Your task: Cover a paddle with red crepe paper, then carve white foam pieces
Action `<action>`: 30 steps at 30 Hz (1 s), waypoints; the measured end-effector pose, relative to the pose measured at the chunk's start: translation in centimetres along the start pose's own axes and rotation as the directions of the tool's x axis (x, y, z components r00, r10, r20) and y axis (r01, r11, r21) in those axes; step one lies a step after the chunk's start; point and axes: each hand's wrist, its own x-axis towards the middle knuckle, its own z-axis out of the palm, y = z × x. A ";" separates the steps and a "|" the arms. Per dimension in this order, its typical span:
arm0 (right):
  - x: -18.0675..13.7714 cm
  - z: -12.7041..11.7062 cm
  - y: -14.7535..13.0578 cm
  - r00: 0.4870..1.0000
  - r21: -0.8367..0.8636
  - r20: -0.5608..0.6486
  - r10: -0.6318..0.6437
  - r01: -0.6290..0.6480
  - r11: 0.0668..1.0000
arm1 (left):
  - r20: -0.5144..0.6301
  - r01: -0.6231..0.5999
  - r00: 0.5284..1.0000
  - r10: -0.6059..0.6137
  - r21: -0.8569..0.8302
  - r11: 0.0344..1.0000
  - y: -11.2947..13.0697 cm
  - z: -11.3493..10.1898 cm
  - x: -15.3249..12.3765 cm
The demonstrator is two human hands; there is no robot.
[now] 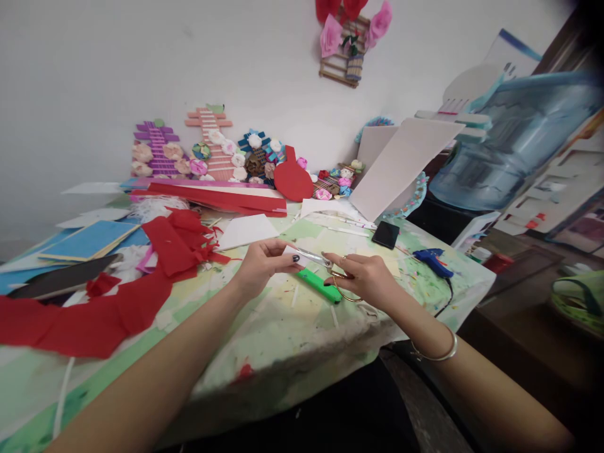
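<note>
Red paper sheets (99, 318) lie on the counter (264, 340), well left of the green cutter (321, 285). The left hand (258, 264), just left of the cutter, pinches a small white paper piece (289, 254) between thumb and fingertips. The piece is plain, flat and pale, held just above the cutter's upper end. The scissors (314, 257) have silver blades and gold loop handles. Their blades meet the piece directly above the cutter. The right hand (369, 278), just right of the cutter, is closed through the scissor handles. A black phone (385, 234) and a blue glue gun (433, 260) lie farther right of the cutter.
</note>
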 end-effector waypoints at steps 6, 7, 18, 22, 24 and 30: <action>0.0 0.0 -0.2 0.986 0.171 -0.079 0.148 -0.133 0.976 | -0.024 -0.006 1.000 0.006 -0.001 1.000 -0.2 -0.1 0.1; 0.1 -0.1 -0.3 0.974 0.193 -0.102 0.205 -0.182 0.964 | -0.032 -0.017 0.999 0.017 0.008 1.000 -0.2 -0.1 0.1; -0.2 -0.1 -2.3 0.940 0.193 -0.018 0.340 -0.331 0.924 | -0.099 -0.183 0.972 0.211 0.236 0.954 0.3 1.2 -0.5; -0.2 0.2 -2.8 0.945 0.188 0.003 0.328 -0.323 0.927 | -0.064 -0.232 0.963 0.261 0.292 0.928 0.0 1.3 -0.7; -0.2 0.2 -3.0 0.950 0.163 0.010 0.313 -0.311 0.936 | -0.056 -0.246 0.958 0.280 0.331 0.911 0.0 1.4 -0.8; -0.3 0.3 -3.9 0.947 0.072 -0.004 0.322 -0.321 0.944 | -0.050 -0.328 0.917 0.395 0.465 0.822 -0.2 1.9 -1.5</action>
